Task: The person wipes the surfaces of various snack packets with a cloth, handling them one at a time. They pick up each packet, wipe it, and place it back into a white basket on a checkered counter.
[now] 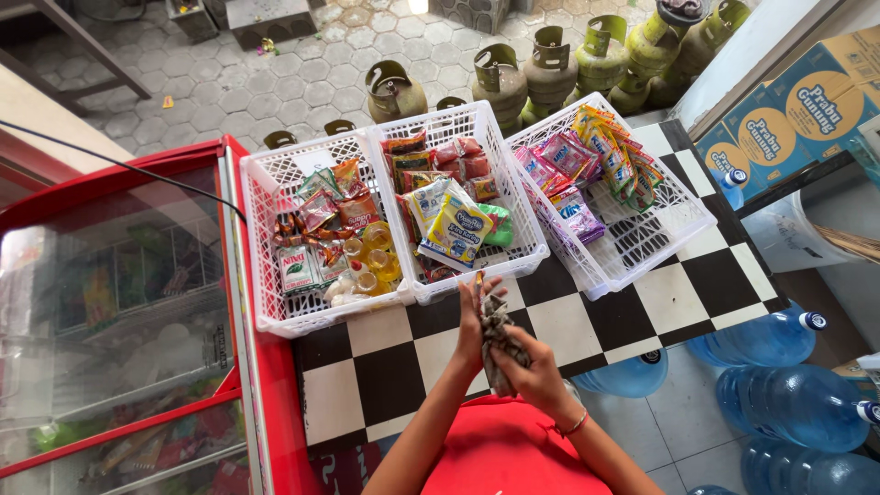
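My left hand point(470, 323) and my right hand point(532, 371) together grip a strip of small grey sachets point(496, 332), held upright over the black-and-white chequered table point(385, 367). The strip's top end reaches the front rim of the middle white basket point(527, 261). The left fingers wrap it from the left, and the right hand holds its lower part. A thin red bracelet circles my right wrist.
Three white plastic baskets hold packets: left basket point(266, 312) with sachets and small oil bottles, right basket point(678, 234) with colourful sachets. A red glass-topped freezer point(119, 302) stands left. Green gas cylinders point(550, 73) behind, blue water jugs point(779, 367) and cardboard boxes point(788, 110) right.
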